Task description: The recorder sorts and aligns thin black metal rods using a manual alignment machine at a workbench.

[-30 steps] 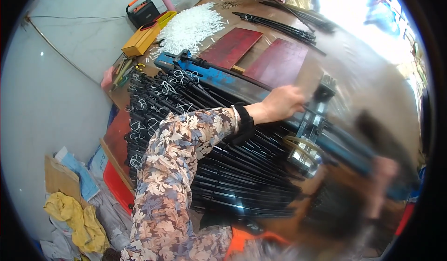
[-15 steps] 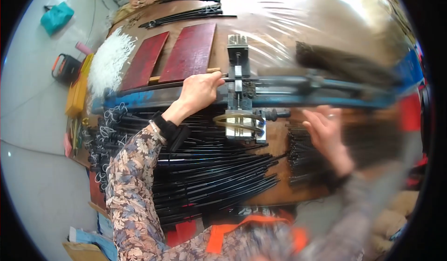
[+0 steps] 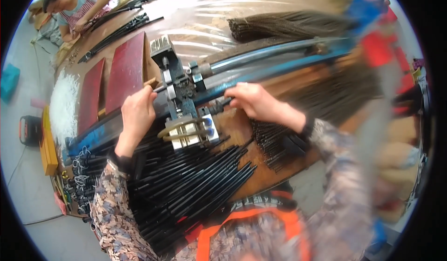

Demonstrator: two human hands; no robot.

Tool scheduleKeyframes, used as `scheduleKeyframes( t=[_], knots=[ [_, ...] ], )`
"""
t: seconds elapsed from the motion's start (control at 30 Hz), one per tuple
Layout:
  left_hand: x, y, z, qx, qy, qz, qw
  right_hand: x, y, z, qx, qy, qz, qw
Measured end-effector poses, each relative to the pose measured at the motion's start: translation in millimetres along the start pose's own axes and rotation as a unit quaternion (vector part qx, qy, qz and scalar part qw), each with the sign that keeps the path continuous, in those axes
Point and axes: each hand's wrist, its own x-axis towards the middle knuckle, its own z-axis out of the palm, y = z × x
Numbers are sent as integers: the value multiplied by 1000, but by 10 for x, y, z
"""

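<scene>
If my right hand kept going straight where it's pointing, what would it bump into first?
Probably the black knob at the fingertips of your right hand; they may even be touching it, though the depth is hard to judge. Just past that comes the metal clamp.

- Wears long sleeves in a dense leaf print, with cream, dusty pink, grey-blue and dark brown mixed together.
- Shows the print most sharply on the left sleeve, with pale, pointed leaf shapes over a darker ground.
- Blurs into softer grey and mauve patches along the right sleeve.
- Has a black band at the left wrist, close against the cuff.
- Turns dark at the right wrist too, too blurred to tell strap from cuff.
- Repeats the leaf print over the chest, near, between broad orange straps.
- Includes, slightly farther off, a black apron front with white printed marks.
</scene>
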Motion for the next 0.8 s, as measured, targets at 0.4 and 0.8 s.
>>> scheduleKeyframes(
  t=[0.4, 0.8],
  knots=[
    [-297, -439, -377, 303, 49, 34, 951, -393, 392, -431, -464, -209, 84, 857],
    [-1288, 1073, -431, 137, -192, 134, 963, -299, -203, -357, -26, -232, 138, 962]
  ],
)
